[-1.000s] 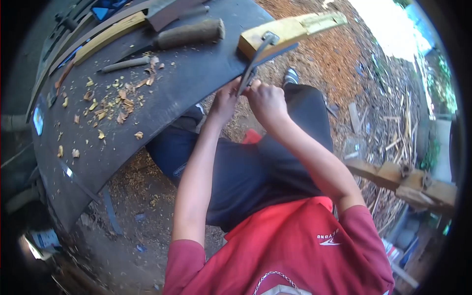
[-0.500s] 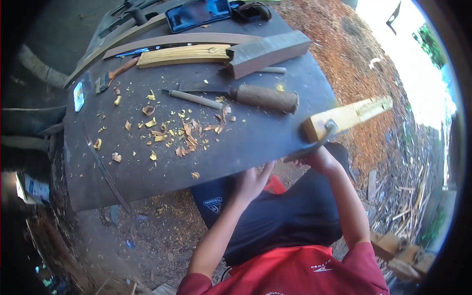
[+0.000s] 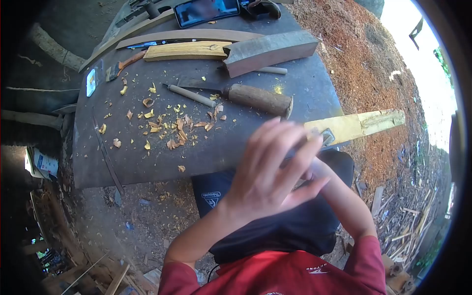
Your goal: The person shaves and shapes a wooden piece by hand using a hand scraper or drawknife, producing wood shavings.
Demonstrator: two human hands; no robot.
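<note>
My left hand (image 3: 273, 172) is lifted close to the camera with its fingers spread and nothing in it. Behind it, my right hand (image 3: 318, 169) is mostly hidden, so its grip does not show. It sits just below a curved metal tool (image 3: 327, 135), which hooks over a pale yellow wood strip (image 3: 366, 124). That strip sticks out past the right edge of the dark table (image 3: 147, 162). A knife with a thick wooden handle (image 3: 258, 99) lies just beyond my left fingertips.
Wood shavings (image 3: 172, 130) are scattered over the table's middle. Farther back lie a thin chisel (image 3: 191, 96), a grey wood block (image 3: 270, 49), a yellow plank (image 3: 187, 50), a curved wood strip (image 3: 187, 36) and a phone (image 3: 206, 10). Sawdust and scrap wood cover the ground to the right.
My left hand came off the tool, dropped near the table edge, then rose toward the camera with spread fingers. The view tilted up over the table.
</note>
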